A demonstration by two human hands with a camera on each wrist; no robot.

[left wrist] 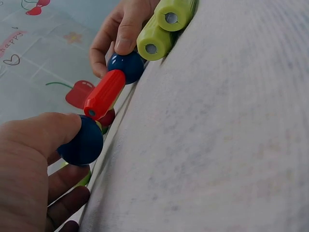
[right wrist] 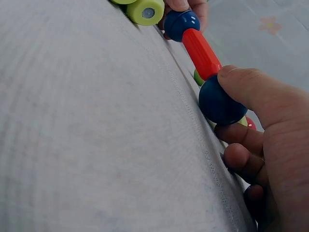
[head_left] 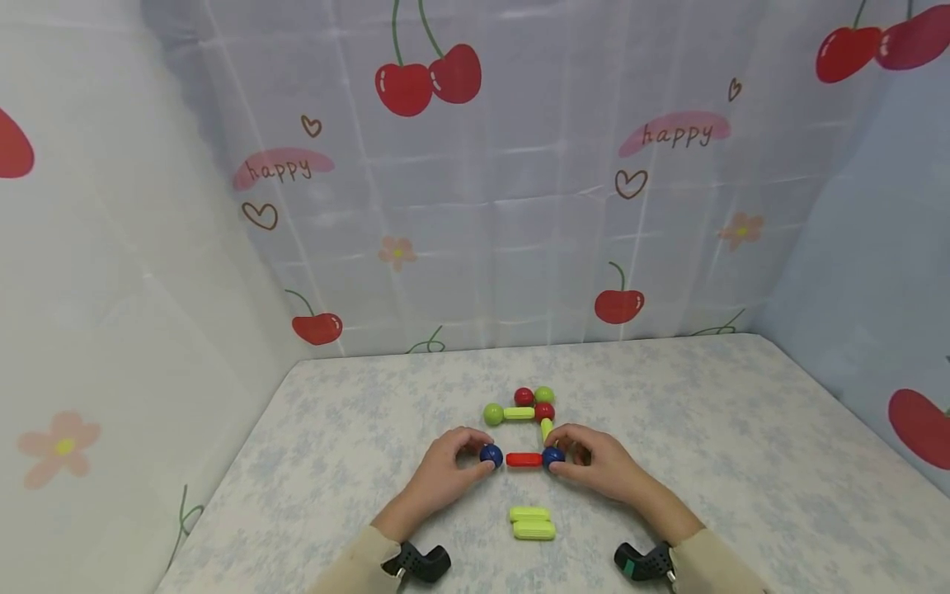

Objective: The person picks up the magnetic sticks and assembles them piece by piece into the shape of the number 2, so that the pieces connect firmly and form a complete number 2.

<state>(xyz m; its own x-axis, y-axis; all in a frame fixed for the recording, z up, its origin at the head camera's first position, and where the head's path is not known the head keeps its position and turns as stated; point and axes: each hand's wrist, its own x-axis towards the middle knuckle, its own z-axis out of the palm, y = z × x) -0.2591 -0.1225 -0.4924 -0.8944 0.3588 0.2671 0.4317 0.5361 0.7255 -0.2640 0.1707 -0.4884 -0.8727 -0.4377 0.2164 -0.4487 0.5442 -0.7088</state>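
Observation:
My left hand (head_left: 445, 468) pinches a blue ball (head_left: 491, 455) between thumb and fingers. A small gap shows in the head view between this ball and the left end of a red magnetic rod (head_left: 524, 459). The rod's other end meets a second blue ball (head_left: 552, 458), which my right hand (head_left: 604, 466) pinches. Behind that hand a yellow-green rod (head_left: 547, 429) runs back to a red ball (head_left: 545, 412); its near end is partly hidden. From the red ball another yellow-green rod (head_left: 519, 413) leads left to a green ball (head_left: 493, 414).
A further red ball (head_left: 524, 397) and green ball (head_left: 544, 394) sit just behind the joined pieces. Two yellow-green rods (head_left: 533, 530) lie side by side nearer the front of the patterned tabletop (head_left: 326, 445). A printed curtain (head_left: 512, 190) hangs behind the table.

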